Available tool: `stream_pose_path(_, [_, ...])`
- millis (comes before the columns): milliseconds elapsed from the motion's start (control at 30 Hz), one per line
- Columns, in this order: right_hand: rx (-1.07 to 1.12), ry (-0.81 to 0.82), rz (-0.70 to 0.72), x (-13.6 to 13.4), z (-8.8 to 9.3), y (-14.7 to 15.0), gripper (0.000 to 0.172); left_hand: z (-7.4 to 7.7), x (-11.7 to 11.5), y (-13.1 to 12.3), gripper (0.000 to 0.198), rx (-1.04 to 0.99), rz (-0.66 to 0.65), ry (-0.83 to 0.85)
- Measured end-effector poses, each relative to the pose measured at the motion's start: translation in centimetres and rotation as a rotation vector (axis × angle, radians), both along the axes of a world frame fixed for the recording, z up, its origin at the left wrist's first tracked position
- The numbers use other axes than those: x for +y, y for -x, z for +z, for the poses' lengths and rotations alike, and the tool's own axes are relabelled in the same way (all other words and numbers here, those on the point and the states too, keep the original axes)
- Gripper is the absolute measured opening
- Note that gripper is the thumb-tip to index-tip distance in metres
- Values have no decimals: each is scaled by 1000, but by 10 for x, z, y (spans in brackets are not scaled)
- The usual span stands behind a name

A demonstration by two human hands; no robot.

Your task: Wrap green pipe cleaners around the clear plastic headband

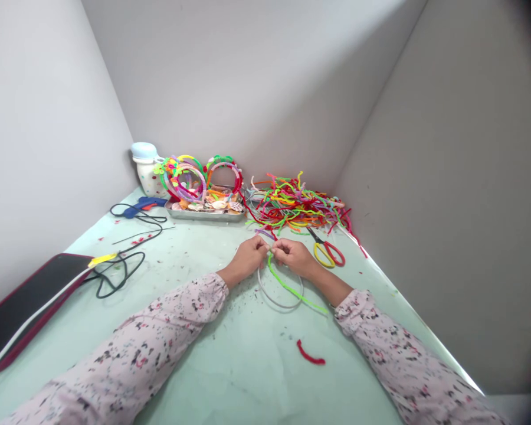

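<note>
My left hand (250, 257) and my right hand (294, 257) meet at the middle of the table, fingertips pinched close together. A thin whitish hoop (265, 295) hangs below them, its upper part hidden by the fingers. From the pinch, a bright green pipe cleaner (288, 288) trails down to the right across the hoop. The left fingers close on the hoop's top, and the right fingers on the pipe cleaner's upper end. A short red pipe cleaner piece (310, 354) lies nearer to me. Just behind the hands is a purple piece (264, 234).
Scissors (326, 251) lie right of my hands, before a heap of coloured pipe cleaners (298, 203). A metal tray (206, 216) bears shells and decorated hoops (190, 183). At left are a white jar (148, 171), blue glue gun (144, 206), black cable (126, 274) and dark tablet-like board (30, 307).
</note>
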State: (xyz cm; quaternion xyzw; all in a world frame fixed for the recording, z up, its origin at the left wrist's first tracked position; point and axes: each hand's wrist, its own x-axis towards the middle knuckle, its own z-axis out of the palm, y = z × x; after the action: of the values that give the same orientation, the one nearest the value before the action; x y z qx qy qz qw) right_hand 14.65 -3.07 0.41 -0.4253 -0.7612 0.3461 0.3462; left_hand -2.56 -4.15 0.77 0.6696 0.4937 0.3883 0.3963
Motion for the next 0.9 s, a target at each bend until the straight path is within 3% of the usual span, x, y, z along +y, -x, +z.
stream_pose_path(133, [-19, -33, 4, -2, 1, 0, 15, -1, 0, 0, 13, -14, -14, 0])
stream_pose_path(633, [66, 79, 63, 0, 0, -1, 14, -4, 1, 0, 14, -30, -10, -3])
stream_pose_path(900, [-6, 3, 20, 0, -5, 0, 13, -3, 2, 1, 14, -11, -5, -10])
